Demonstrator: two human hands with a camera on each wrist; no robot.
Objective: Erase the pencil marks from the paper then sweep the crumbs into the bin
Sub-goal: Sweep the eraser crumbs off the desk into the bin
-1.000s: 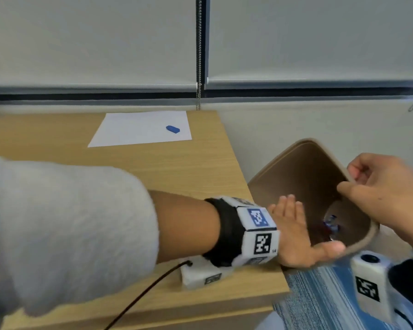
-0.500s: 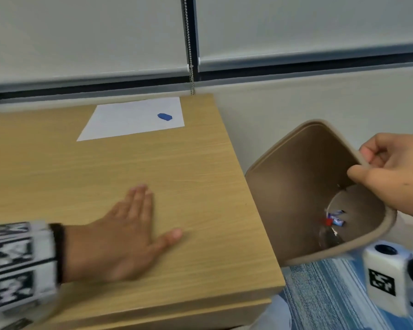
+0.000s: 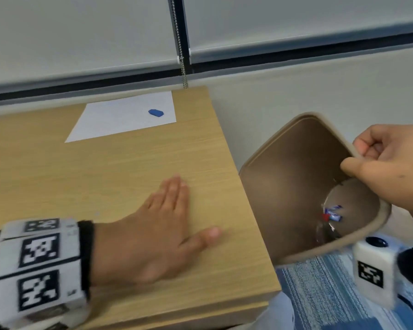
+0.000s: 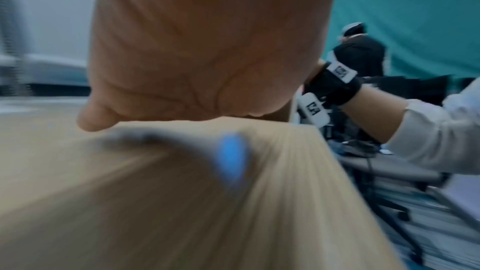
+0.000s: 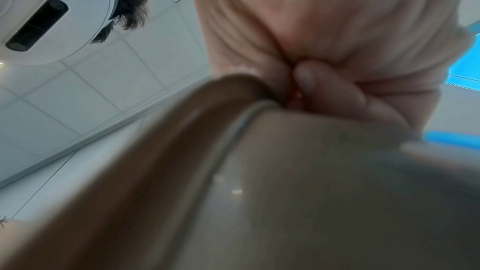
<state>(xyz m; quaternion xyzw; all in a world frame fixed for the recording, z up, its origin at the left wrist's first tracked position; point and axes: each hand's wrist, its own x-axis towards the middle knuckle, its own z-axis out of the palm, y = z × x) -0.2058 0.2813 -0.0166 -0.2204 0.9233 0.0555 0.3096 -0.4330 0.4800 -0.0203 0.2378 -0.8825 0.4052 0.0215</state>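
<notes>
A white sheet of paper (image 3: 124, 117) lies at the far end of the wooden desk (image 3: 119, 167), with a blue eraser (image 3: 156, 112) on its right part. My left hand (image 3: 167, 217) lies flat on the desk, fingers straight, a short way from the right edge. My right hand (image 3: 377, 167) grips the rim of a tan bin (image 3: 281, 186), thumb inside and fingers curled outside, and holds it tilted against the desk's right edge. In the right wrist view the fingers (image 5: 324, 91) pinch the bin's rim (image 5: 233, 93). Crumbs are too small to see.
Wrappers (image 3: 332, 214) lie at the bottom of the bin. A bead chain (image 3: 181, 55) hangs from the window blinds behind the desk. Blue striped carpet (image 3: 332, 294) is below the bin. Another person (image 4: 361, 52) sits in the background of the left wrist view.
My left hand drew back from the bin's mouth onto the desk, then moved rightward across the surface toward the edge. The bin stays held in the right hand.
</notes>
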